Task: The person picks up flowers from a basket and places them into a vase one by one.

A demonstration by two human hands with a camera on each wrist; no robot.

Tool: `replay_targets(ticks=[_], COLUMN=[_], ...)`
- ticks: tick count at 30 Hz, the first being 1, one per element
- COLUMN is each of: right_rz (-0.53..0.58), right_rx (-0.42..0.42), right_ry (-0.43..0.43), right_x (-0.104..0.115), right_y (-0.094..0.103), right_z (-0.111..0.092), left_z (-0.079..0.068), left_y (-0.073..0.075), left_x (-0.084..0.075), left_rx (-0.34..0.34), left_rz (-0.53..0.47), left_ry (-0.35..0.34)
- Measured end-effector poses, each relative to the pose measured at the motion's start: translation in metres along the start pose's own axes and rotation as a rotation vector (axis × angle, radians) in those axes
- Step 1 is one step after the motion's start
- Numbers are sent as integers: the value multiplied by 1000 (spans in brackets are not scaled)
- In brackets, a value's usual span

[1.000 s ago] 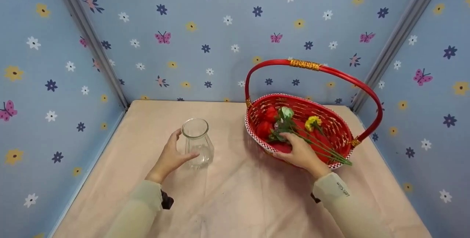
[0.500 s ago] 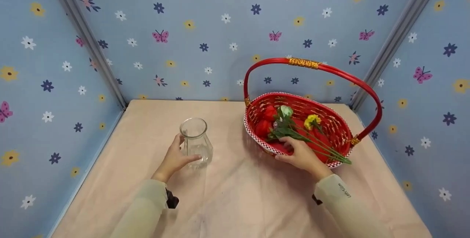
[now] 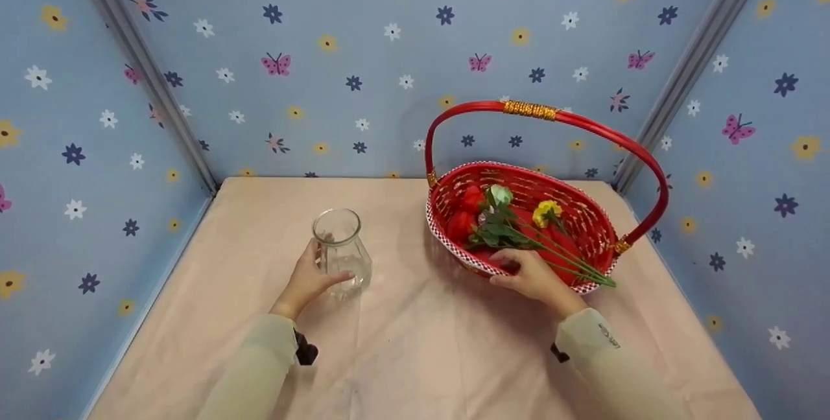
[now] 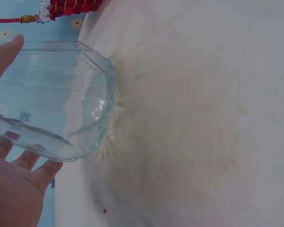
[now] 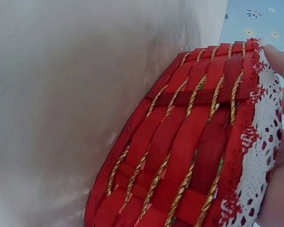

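Observation:
My left hand (image 3: 308,280) holds a clear glass vase (image 3: 347,258) by its side, thumb across the front and fingers behind. In the left wrist view the faceted base of the vase (image 4: 85,104) shows close over the cloth. My right hand (image 3: 535,277) grips the near rim of a red woven basket (image 3: 591,229), fingers inside and thumb outside. The right wrist view shows the basket's wall (image 5: 180,137) with gold cord and a white lace edge. Inside lie artificial flowers: red ones (image 3: 462,225), a pale green one (image 3: 501,195) and a yellow one (image 3: 546,212).
Green stems (image 3: 600,277) stick out over the basket's right rim. A tall red handle (image 3: 648,157) arches above it. A light cloth (image 3: 402,355) covers the table, and flower-patterned panels (image 3: 389,83) enclose it at the back and sides.
My right hand has drawn back from the flowers to the basket's near rim and curled over it. My left hand has moved in closer around the vase.

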State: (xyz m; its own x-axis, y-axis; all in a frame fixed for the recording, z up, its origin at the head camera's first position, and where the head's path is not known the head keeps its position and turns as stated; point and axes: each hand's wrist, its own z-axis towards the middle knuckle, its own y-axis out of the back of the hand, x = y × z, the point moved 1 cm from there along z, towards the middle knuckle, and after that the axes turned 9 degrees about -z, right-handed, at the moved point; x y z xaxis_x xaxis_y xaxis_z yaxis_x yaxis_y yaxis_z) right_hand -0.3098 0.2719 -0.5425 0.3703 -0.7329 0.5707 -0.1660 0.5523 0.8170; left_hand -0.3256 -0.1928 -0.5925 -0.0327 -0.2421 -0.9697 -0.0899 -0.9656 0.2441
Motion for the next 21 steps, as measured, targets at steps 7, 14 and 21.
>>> replay_targets(ticks=[7, 14, 21], right_rz=[3, -32, -44], right_rx=[-38, -76, -89], right_ry=[62, 52, 36], right_x=[-1, -1, -3], right_y=[-3, -4, -5], right_z=[0, -3, -5], left_z=[4, 7, 9], left_y=[2, 4, 4], left_x=[4, 5, 4], left_rx=[-6, 14, -12], left_rz=[-7, -8, -4], left_ry=[-20, -41, -38])
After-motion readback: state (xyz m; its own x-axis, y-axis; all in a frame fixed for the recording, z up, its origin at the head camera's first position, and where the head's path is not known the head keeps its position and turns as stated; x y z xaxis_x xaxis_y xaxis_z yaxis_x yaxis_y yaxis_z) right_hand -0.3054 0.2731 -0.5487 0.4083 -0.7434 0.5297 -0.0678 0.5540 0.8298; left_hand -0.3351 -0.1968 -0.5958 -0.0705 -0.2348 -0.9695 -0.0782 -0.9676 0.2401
